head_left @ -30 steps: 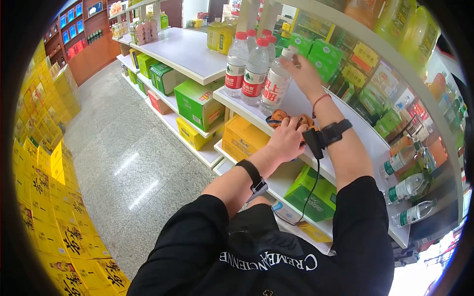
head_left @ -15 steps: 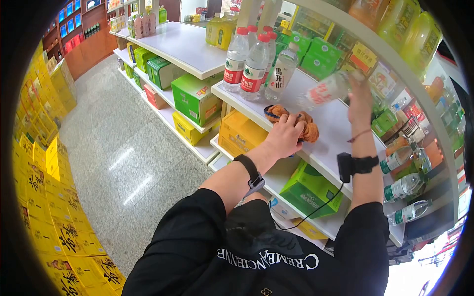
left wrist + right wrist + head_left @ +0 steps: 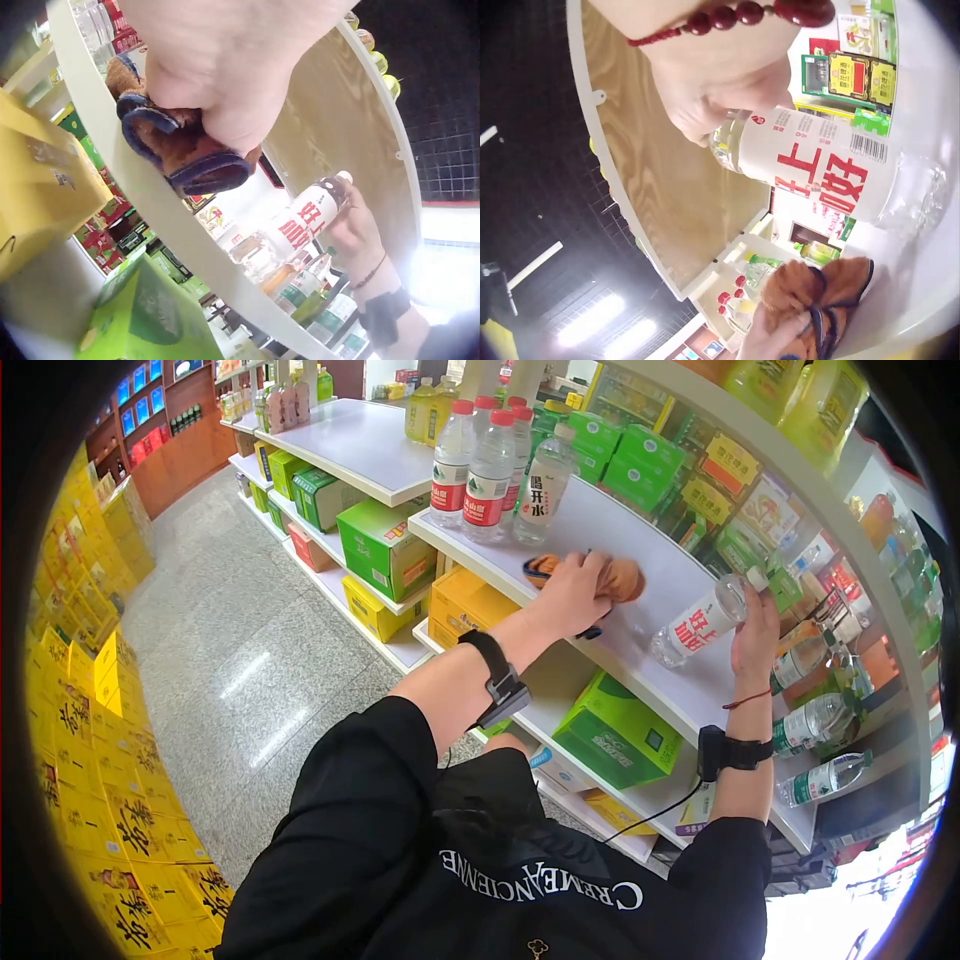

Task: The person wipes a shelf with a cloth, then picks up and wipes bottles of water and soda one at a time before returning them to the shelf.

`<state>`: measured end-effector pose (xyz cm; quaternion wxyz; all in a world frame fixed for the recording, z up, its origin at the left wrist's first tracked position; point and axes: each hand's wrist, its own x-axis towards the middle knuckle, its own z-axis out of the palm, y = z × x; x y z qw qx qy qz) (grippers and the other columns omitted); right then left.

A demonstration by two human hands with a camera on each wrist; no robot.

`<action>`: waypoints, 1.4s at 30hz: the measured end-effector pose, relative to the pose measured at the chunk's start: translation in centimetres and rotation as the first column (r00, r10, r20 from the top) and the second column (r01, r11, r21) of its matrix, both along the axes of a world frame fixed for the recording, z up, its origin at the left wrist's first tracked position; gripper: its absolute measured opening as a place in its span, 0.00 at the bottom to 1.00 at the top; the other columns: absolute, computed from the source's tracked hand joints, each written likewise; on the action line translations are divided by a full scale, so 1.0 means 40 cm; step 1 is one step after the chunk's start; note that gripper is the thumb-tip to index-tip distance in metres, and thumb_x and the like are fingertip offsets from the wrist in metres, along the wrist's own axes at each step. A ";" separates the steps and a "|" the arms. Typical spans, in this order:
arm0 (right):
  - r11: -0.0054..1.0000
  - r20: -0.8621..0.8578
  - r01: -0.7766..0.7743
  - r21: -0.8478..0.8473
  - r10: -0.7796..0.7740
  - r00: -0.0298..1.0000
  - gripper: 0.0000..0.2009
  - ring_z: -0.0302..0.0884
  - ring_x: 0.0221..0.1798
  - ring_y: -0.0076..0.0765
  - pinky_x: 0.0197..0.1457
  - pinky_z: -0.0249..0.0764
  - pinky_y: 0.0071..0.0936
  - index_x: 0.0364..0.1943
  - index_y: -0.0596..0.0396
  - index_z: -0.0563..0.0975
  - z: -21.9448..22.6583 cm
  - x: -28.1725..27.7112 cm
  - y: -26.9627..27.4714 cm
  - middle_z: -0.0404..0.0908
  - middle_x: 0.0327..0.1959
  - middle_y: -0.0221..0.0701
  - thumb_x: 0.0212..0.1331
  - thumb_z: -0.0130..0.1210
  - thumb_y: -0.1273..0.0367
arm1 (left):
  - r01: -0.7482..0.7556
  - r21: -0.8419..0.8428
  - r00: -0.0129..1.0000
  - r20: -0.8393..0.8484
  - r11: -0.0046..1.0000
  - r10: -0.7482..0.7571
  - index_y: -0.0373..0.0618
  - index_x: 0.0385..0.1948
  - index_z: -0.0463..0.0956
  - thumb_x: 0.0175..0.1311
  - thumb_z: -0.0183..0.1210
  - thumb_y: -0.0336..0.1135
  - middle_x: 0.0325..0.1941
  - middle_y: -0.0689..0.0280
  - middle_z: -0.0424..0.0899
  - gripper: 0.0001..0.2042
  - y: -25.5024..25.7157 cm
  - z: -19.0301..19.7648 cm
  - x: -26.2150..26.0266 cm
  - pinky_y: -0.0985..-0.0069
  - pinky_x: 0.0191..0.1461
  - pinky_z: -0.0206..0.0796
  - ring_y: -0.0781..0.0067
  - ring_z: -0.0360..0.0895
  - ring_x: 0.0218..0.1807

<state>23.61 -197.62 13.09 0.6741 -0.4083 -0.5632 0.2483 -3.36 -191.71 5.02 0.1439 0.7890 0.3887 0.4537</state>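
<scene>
My right hand (image 3: 757, 635) grips a clear water bottle (image 3: 698, 622) near its cap. The bottle has a white label with red characters and leans over, its base low at the white shelf top (image 3: 640, 650). In the right wrist view the bottle's label (image 3: 817, 161) faces the camera. My left hand (image 3: 578, 598) holds a bunched brown cloth (image 3: 625, 582) with dark blue edging at the shelf's front edge. Folds of the cloth (image 3: 187, 150) hang below the fingers in the left wrist view. Behind it stand several red-capped bottles (image 3: 490, 485) and a white-capped bottle (image 3: 547, 490).
Green boxes (image 3: 640, 465) stand along the back of the shelf. More clear bottles with green labels (image 3: 825, 780) are at the right end. Below are a yellow carton (image 3: 468, 605) and a green carton (image 3: 618, 730). Yellow cartons (image 3: 130, 800) are stacked left of the floor aisle.
My right hand has carried the bottle from beside the red-capped bottles to the right, along the shelf. My left hand keeps the cloth, which has shifted slightly left and blurs now.
</scene>
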 end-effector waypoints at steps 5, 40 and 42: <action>0.996 0.064 0.055 0.069 -0.059 0.996 0.18 0.67 0.56 0.30 0.60 0.61 0.26 0.56 0.63 0.67 -0.019 -0.023 0.026 0.72 0.54 0.35 0.66 0.44 0.67 | 0.379 -0.051 0.816 0.490 0.924 -0.308 0.31 0.55 0.58 0.52 0.58 0.35 0.49 0.44 0.69 0.29 -0.042 0.180 0.124 0.64 0.57 0.62 0.46 0.68 0.53; 0.987 -0.118 -0.116 0.112 0.129 0.985 0.26 0.68 0.56 0.32 0.60 0.63 0.29 0.57 0.60 0.65 -0.051 -0.021 0.039 0.69 0.54 0.33 0.55 0.60 0.68 | 0.296 0.187 0.852 0.392 0.937 -0.348 0.32 0.57 0.55 0.54 0.60 0.41 0.55 0.43 0.62 0.32 -0.051 0.106 0.256 0.61 0.60 0.59 0.41 0.63 0.56; 0.982 -0.121 -0.142 0.124 0.157 0.980 0.25 0.68 0.55 0.32 0.60 0.63 0.30 0.57 0.59 0.65 -0.058 -0.001 0.052 0.70 0.53 0.33 0.56 0.59 0.69 | 0.197 -0.067 0.977 0.102 0.978 -0.190 0.33 0.56 0.55 0.54 0.60 0.41 0.56 0.43 0.61 0.32 -0.047 0.037 0.245 0.59 0.58 0.60 0.39 0.64 0.54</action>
